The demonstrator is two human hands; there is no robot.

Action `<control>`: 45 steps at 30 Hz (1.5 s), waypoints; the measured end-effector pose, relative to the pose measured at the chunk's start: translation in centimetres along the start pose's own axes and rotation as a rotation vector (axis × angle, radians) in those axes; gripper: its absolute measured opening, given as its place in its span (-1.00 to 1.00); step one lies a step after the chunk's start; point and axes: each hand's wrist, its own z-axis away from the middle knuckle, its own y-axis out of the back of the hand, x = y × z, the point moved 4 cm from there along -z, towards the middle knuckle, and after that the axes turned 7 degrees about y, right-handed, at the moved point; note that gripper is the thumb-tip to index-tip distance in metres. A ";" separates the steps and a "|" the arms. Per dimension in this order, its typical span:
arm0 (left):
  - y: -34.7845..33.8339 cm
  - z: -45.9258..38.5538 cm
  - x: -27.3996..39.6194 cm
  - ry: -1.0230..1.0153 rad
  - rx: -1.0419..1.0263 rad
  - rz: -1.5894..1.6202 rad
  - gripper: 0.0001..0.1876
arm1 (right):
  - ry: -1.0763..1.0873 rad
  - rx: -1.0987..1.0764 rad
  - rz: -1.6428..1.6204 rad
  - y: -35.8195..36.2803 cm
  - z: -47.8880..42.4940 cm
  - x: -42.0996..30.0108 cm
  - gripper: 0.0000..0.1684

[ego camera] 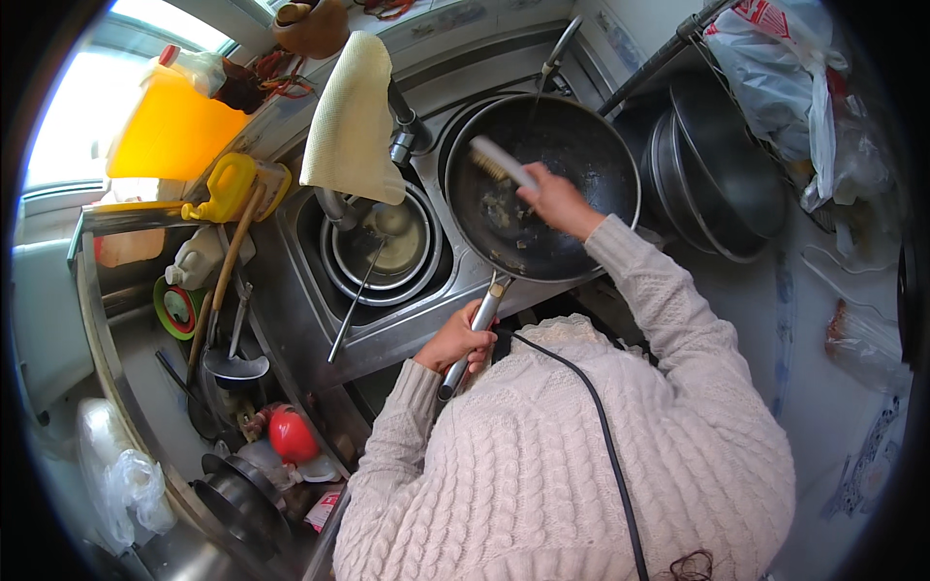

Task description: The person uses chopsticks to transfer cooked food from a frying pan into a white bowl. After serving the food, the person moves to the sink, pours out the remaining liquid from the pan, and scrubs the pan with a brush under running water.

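A large dark wok (581, 156) rests over the right basin of the steel sink, with bits of food residue inside. My left hand (461, 338) is closed around the wok's metal handle (479, 330), near my body. In my right hand (556, 200) is a scrubbing brush (501, 161) with a pale back, its bristles over the wok's inner left side. A thin faucet (561, 47) stands behind the wok's far rim. In the left basin, nested metal bowls (327, 254) contain cloudy liquid and a ladle (356, 301) with a long metal handle.
A cream cloth (349, 123) hangs over a faucet above the left basin. Yellow jugs (234, 187) and hanging utensils (236, 363) are at left. Several big metal pans (708, 181) lean at right, beneath plastic bags (781, 80). A black cable (599, 407) runs down my sweater.
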 end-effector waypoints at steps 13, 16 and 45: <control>1.3 -0.5 -0.6 -0.032 0.136 0.102 -0.62 | 0.086 -0.206 0.473 2.4 5.5 -2.6 -0.51; 1.7 -0.9 -0.8 -0.035 0.146 0.094 -0.61 | 0.216 -0.134 0.224 -2.2 5.8 -4.5 -0.45; -0.2 2.0 1.2 -0.036 0.283 -0.035 -0.66 | 0.372 -0.199 0.659 4.3 9.5 5.0 -0.50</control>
